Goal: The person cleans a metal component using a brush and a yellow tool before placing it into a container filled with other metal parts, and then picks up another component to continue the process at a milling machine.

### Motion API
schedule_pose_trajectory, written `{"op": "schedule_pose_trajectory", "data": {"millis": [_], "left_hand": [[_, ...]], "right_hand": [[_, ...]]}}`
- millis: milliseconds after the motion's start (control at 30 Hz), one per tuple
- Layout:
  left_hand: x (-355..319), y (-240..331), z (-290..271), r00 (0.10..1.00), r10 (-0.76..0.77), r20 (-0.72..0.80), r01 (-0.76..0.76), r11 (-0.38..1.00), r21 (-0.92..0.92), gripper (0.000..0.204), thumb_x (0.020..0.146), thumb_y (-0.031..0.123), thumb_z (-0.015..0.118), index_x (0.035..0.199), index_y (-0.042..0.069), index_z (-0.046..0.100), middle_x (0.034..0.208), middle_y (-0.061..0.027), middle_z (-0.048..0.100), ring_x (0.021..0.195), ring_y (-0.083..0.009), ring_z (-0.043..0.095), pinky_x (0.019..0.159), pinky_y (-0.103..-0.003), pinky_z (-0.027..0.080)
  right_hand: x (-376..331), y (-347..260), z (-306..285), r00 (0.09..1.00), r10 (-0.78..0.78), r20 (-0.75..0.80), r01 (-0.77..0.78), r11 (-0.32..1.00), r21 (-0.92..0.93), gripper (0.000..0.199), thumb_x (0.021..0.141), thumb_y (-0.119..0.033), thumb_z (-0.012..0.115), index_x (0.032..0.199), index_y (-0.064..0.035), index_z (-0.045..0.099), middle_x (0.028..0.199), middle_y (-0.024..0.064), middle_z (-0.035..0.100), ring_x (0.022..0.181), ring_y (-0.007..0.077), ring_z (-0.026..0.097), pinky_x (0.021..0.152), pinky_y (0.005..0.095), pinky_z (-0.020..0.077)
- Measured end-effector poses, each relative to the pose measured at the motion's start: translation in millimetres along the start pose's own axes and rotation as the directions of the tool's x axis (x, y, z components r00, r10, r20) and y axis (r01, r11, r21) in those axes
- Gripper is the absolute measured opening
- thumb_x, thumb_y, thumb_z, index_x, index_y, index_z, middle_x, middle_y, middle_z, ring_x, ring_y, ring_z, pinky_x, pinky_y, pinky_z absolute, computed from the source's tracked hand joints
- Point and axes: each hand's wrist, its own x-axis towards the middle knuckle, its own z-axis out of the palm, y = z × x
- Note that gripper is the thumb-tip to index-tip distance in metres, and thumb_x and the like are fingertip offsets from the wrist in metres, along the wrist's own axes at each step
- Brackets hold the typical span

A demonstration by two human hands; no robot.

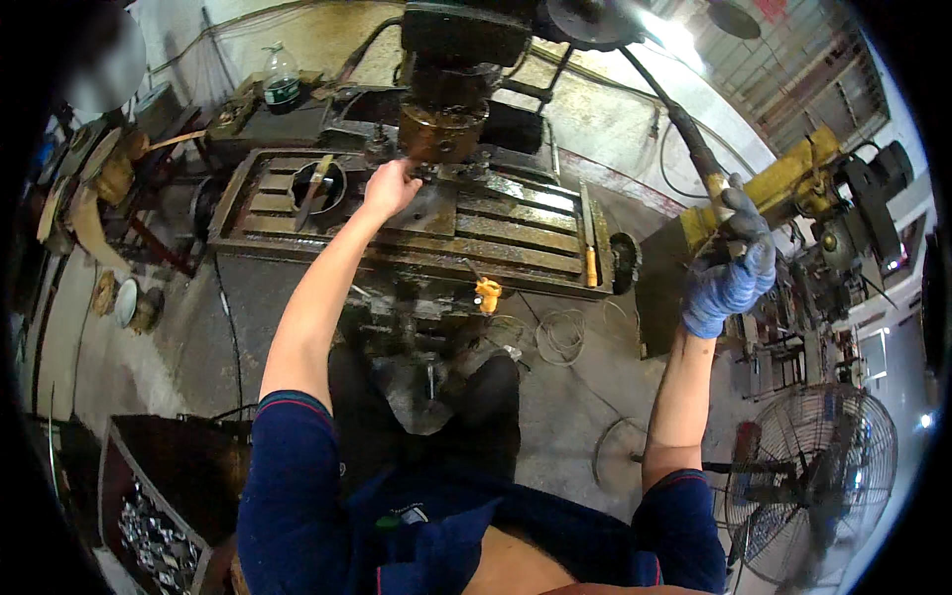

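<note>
My bare left hand (pixel 394 188) reaches to the machine table (pixel 387 248), just left of and below the machine's dark, oily spindle head (pixel 441 119). Its fingers are curled together, and whatever they hold is too small or hidden to make out. My right hand (pixel 732 266), in a blue and grey work glove, is closed around the end of a long machine lever (pixel 689 129) at the upper right. On the table's left part sits a round can (pixel 333 188) with a brush-like tool (pixel 315 188) across it. A file with a yellow handle (pixel 591 266) lies along the table's right end.
A yellow-orange fitting (pixel 487 295) is at the table's front edge. A large floor fan (pixel 811 476) stands at lower right. At lower left is a bin (pixel 193 535) of small metal parts. A plastic bottle (pixel 281 79) stands behind, left. Coiled wire (pixel 561 337) lies on the floor.
</note>
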Motion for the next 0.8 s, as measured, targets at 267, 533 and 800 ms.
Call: {"op": "schedule_pose_trajectory", "data": {"millis": [267, 533, 800], "left_hand": [[-117.5, -38.1, -106.0, 0.834, 0.198, -0.515, -0.018, 0.943, 0.333, 0.037, 0.078, 0.026, 0.059, 0.111, 0.01, 0.055, 0.094, -0.0105, 0.06, 0.081, -0.0295, 0.058, 0.072, -0.04, 0.044], [-113.0, -85.0, -104.4, 0.966, 0.166, -0.199, -0.036, 0.846, 0.531, 0.041, 0.082, 0.027, 0.055, 0.118, 0.008, 0.049, 0.083, -0.0168, 0.062, 0.074, -0.0332, 0.06, 0.072, -0.042, 0.044], [-113.4, -48.7, -85.8, 0.949, -0.2, -0.245, 0.051, 0.862, -0.505, 0.027, 0.09, 0.02, 0.048, 0.107, 0.001, 0.058, 0.059, -0.0068, 0.055, 0.047, -0.0147, 0.052, 0.044, -0.03, 0.042]], "right_hand": [[-1.5, -6.1, 8.2, 0.995, 0.048, -0.093, -0.043, 0.998, 0.056, 0.034, 0.087, -0.029, 0.047, 0.077, 0.0018, 0.056, 0.087, 0.0206, 0.06, 0.091, 0.0305, 0.056, 0.098, 0.0535, 0.0326], [3.6, -5.8, 2.1, 0.995, 0.08, -0.056, -0.076, 0.995, 0.059, 0.033, 0.086, -0.028, 0.045, 0.084, 0.0013, 0.058, 0.097, 0.0235, 0.06, 0.099, 0.0351, 0.055, 0.1, 0.0509, 0.0303], [4.8, -10.3, 7.6, 0.978, 0.088, -0.189, -0.074, 0.994, 0.08, 0.033, 0.087, -0.029, 0.049, 0.077, 0.0015, 0.059, 0.088, 0.0179, 0.063, 0.085, 0.0247, 0.058, 0.079, 0.0369, 0.0431]]}}
